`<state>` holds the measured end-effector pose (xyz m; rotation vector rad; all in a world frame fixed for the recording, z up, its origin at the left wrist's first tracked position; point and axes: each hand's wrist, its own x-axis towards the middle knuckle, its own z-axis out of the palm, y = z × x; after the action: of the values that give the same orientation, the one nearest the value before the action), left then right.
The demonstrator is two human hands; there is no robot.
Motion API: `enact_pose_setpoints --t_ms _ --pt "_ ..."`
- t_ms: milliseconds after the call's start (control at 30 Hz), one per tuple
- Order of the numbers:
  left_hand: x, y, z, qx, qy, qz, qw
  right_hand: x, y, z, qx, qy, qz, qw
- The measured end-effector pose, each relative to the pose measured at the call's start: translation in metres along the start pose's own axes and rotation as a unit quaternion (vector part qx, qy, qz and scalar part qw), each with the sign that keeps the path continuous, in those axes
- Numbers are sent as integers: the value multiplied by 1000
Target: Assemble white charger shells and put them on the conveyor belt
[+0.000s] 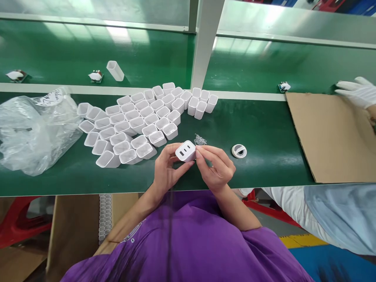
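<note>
purple shirt [211, 239] is seen right below the grip, white charger [187, 152] is pinched in left hand [165, 168], right hand [216, 168] fingertips are kinda pressed together at its edge

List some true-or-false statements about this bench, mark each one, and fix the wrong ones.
1. The left hand holds a white case. True.
2. The case's face with the slots is turned away from the camera. False: the slots show.
3. The clear plastic bag lies left of the white tubes. True.
4. The white ring lies left of both hands. False: it is right of the right hand.
5. A gloved hand is by the cardboard. True.
</note>
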<state>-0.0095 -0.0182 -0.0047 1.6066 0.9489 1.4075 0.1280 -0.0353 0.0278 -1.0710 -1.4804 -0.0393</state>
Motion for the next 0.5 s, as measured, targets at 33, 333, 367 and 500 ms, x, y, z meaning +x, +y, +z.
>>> enact_pose_setpoints --t_ms 33,333,367,500 --pt "0 0 0 14 2 8 1000 0 1 0 -2 -1 -4 1000" --pt "-2 -3 0 115 40 89 989 -8 5 1 -58 -40 -58 996" --pt "-2 -3 0 137 45 100 984 -10 6 1 -66 -46 -66 995" --pt "-2 -3 -1 172 49 104 978 -13 6 0 -52 -58 -64 995"
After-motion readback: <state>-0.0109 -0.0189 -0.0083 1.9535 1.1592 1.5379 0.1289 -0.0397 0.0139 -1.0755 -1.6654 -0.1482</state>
